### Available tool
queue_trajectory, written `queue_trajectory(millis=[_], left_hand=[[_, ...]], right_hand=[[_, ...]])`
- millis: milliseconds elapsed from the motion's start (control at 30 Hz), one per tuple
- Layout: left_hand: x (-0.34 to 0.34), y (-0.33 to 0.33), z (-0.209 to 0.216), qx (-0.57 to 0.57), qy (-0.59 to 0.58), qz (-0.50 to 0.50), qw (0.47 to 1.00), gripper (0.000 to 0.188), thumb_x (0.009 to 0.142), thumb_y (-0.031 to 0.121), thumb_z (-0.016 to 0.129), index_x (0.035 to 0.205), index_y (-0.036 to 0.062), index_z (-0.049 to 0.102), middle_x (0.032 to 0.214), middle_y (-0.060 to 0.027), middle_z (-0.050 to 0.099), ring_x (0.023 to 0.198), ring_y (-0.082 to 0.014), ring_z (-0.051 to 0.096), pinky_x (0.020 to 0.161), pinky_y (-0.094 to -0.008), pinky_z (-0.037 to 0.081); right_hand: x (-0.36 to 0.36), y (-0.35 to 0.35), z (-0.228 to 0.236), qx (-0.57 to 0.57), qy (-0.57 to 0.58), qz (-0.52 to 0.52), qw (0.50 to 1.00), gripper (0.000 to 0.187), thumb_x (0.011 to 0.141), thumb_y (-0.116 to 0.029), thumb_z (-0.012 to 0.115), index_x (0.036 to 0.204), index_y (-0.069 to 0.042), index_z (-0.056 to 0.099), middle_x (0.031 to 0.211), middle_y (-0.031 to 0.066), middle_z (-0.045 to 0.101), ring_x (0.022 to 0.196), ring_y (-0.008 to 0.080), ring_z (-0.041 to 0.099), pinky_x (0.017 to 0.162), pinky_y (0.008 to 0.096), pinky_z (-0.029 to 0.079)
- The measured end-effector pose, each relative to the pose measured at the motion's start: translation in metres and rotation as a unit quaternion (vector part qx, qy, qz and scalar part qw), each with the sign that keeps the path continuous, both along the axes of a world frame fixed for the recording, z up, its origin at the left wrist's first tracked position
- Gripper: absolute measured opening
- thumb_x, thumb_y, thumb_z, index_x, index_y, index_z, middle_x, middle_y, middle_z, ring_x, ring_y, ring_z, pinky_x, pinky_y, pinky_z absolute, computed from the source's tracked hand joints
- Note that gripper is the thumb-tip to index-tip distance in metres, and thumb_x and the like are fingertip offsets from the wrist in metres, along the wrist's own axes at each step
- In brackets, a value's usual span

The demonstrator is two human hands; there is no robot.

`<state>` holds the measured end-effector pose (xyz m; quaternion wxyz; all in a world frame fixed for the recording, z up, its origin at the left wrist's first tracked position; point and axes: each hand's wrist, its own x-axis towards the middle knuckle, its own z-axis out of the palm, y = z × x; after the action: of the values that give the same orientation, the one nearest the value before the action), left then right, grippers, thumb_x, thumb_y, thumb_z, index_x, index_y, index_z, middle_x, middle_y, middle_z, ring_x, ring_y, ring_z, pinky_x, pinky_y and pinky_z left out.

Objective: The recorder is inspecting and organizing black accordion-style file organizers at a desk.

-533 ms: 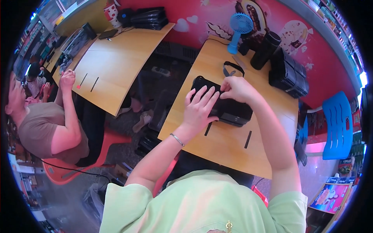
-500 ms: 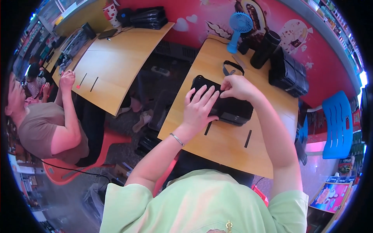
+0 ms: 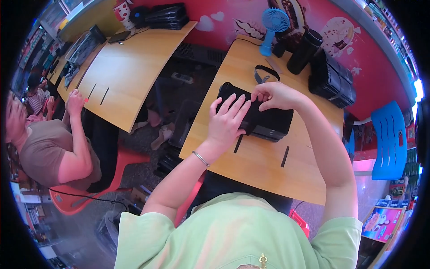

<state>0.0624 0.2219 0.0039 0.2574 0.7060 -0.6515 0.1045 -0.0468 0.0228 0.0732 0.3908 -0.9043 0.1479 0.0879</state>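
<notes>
A black rectangular case (image 3: 271, 123) lies on the wooden table in front of me, slightly askew, a small loop at its far left corner. My left hand (image 3: 227, 119) rests on its left part, fingers stretched and spread, thumb along the near edge. Over the far middle edge of the case, my right hand (image 3: 273, 96) is bent down with fingers curled toward the thumb. Anything pinched there is too small to make out. Just beyond the case lies a dark band with a grey part (image 3: 268, 71), apart from both hands.
Toward the wall stand a blue handheld fan (image 3: 274, 27), a black cylindrical bottle (image 3: 304, 51) and a strapped black bundle (image 3: 331, 78). Two black strips (image 3: 284, 157) mark the near tabletop. At the left, another person (image 3: 62, 148) sits by a second table (image 3: 130, 67). A blue chair (image 3: 389, 139) stands right.
My right hand has lifted slightly and moved a little away from the left fingers, its thumb and fingertips less tightly together. My left hand stays spread on the case. The view has shifted slightly.
</notes>
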Motion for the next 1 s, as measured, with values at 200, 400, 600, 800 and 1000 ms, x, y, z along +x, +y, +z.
queue_trajectory(millis=[200,400,600,800,1000], left_hand=[[0.0,0.0,0.001,0.008,-0.011,-0.004,1.0,0.09,0.049,0.028,0.085,0.132,0.0168,0.051,0.136,-0.001,0.05,0.127,-0.0202,0.043,0.106,-0.0443,0.026],[0.0,0.0,0.001,0.01,-0.013,-0.001,1.0,0.089,0.05,0.027,0.085,0.132,0.0167,0.051,0.136,-0.0009,0.05,0.126,-0.0204,0.043,0.105,-0.0446,0.026],[-0.001,0.0,0.001,0.01,-0.015,-0.002,1.0,0.087,0.051,0.027,0.084,0.131,0.0151,0.051,0.136,-0.0015,0.05,0.126,-0.0211,0.043,0.104,-0.0455,0.027],[-0.001,-0.002,0.0,0.007,-0.009,-0.008,1.0,0.085,0.052,0.026,0.084,0.13,0.0136,0.051,0.135,-0.0025,0.051,0.126,-0.0216,0.043,0.104,-0.0461,0.027],[0.003,-0.001,-0.003,0.008,-0.018,0.008,1.0,0.089,0.05,0.026,0.085,0.131,0.0152,0.051,0.135,-0.0018,0.051,0.126,-0.021,0.043,0.104,-0.0451,0.027]], right_hand=[[0.019,0.002,0.018,-0.079,0.103,0.058,0.99,0.029,0.074,-0.016,0.076,0.095,-0.003,0.062,0.08,0.0052,0.061,0.078,0.0151,0.058,0.07,0.0281,0.047],[0.023,-0.005,0.008,-0.017,0.131,0.05,0.99,0.025,0.08,-0.022,0.071,0.092,-0.002,0.062,0.078,0.0065,0.061,0.076,0.0175,0.058,0.068,0.0321,0.046],[0.001,0.006,-0.002,-0.12,-0.043,0.095,0.987,0.017,0.084,-0.017,0.064,0.087,-0.003,0.055,0.08,0.0111,0.058,0.078,0.027,0.056,0.07,0.0371,0.044],[-0.016,0.035,0.015,-0.176,-0.081,0.072,0.978,0.014,0.085,-0.014,0.06,0.088,-0.004,0.051,0.084,0.0128,0.057,0.082,0.0341,0.056,0.072,0.0409,0.044],[-0.078,0.12,0.004,-0.187,-0.083,0.154,0.967,0.015,0.082,-0.011,0.058,0.092,-0.002,0.049,0.079,0.0149,0.056,0.077,0.0313,0.06,0.065,0.0408,0.049]])
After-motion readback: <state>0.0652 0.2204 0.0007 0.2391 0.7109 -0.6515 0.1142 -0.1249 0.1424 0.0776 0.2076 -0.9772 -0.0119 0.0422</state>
